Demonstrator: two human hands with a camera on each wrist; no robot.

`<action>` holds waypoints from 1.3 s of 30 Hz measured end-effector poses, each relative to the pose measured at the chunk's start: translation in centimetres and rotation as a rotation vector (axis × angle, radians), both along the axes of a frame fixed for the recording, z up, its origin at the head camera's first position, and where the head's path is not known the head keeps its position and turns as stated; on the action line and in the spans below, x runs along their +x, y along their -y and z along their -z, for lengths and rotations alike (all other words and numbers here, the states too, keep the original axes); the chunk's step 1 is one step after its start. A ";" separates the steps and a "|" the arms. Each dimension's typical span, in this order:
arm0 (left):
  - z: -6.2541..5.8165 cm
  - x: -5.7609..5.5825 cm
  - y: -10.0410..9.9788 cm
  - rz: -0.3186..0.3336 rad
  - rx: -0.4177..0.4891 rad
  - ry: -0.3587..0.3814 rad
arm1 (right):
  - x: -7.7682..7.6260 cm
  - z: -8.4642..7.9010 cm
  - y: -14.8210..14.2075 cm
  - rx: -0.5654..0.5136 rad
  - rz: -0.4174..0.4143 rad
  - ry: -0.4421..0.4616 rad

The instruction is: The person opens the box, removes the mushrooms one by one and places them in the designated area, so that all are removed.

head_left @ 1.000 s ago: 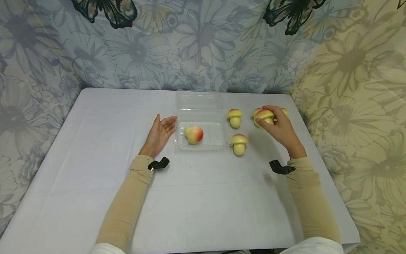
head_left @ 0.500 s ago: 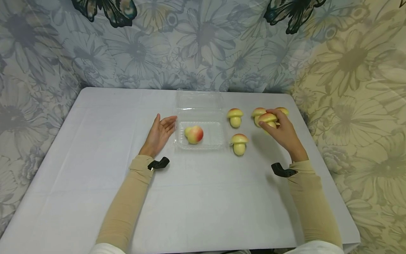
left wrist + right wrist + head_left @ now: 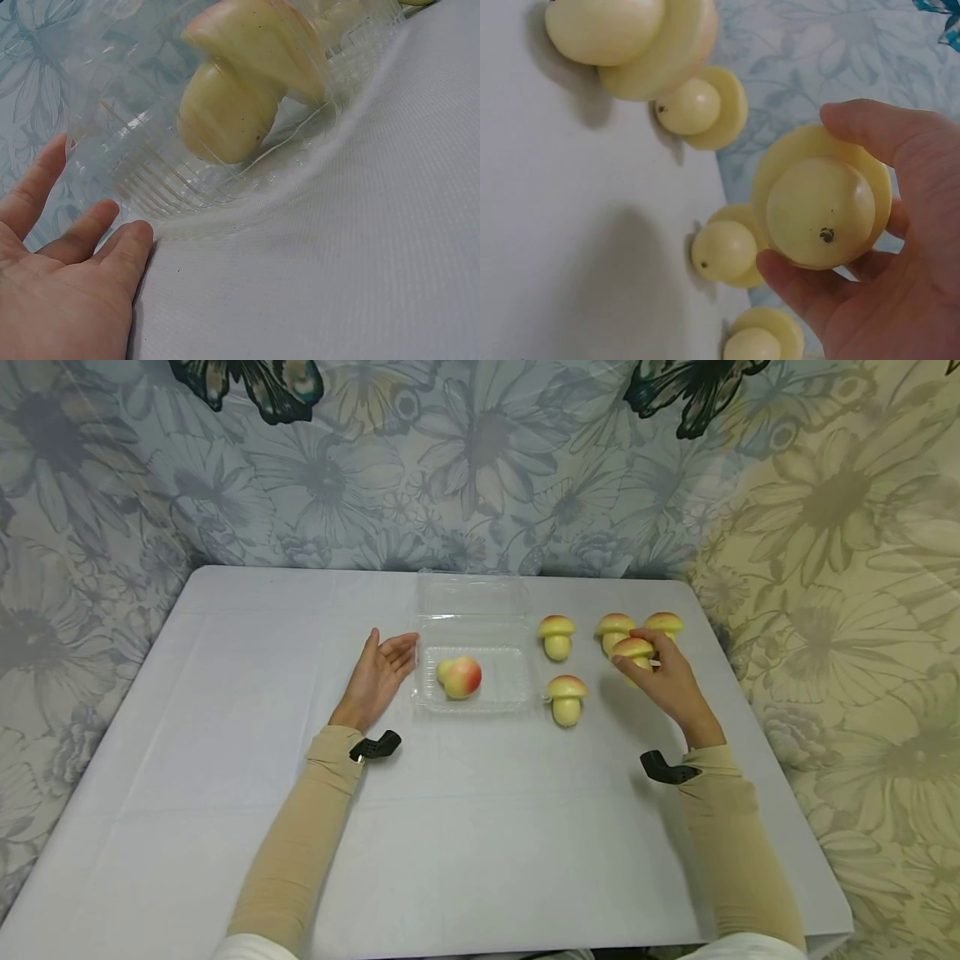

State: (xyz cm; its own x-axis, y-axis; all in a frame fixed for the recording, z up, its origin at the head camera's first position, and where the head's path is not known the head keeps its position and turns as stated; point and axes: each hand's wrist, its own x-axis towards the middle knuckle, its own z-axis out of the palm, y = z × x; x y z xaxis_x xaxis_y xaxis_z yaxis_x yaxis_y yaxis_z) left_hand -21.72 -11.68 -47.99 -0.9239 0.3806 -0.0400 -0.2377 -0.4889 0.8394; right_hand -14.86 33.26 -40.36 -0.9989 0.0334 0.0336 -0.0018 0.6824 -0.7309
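Observation:
My right hand (image 3: 672,685) grips a toy mushroom (image 3: 632,648) with a red-and-yellow cap, thumb and fingers round its cap. In the right wrist view this held mushroom (image 3: 821,199) shows its stem end, off the table. My left hand (image 3: 375,683), fingers fairly straight, is beside the left wall of a clear plastic container (image 3: 510,689) with its lid folded back. Through the clear wall in the left wrist view, the fingertips (image 3: 139,232) appear at or very near it. One mushroom (image 3: 459,677) lies on its side inside the container.
Two mushrooms stand right of the container, a back one (image 3: 556,638) and a nearer one (image 3: 566,701). Behind the held one are another mushroom (image 3: 612,628) and one at the far right (image 3: 665,624). A white cloth covers the table (image 3: 480,843); patterned walls (image 3: 480,468) border it.
My right hand has drawn the held mushroom a little right and towards me, so the two behind it show more fully. The left hand and the container stay put.

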 end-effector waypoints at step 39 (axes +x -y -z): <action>0.0 -0.1 -0.1 -0.006 -0.008 0.015 | 1.3 4.0 0.0 -0.027 0.041 0.045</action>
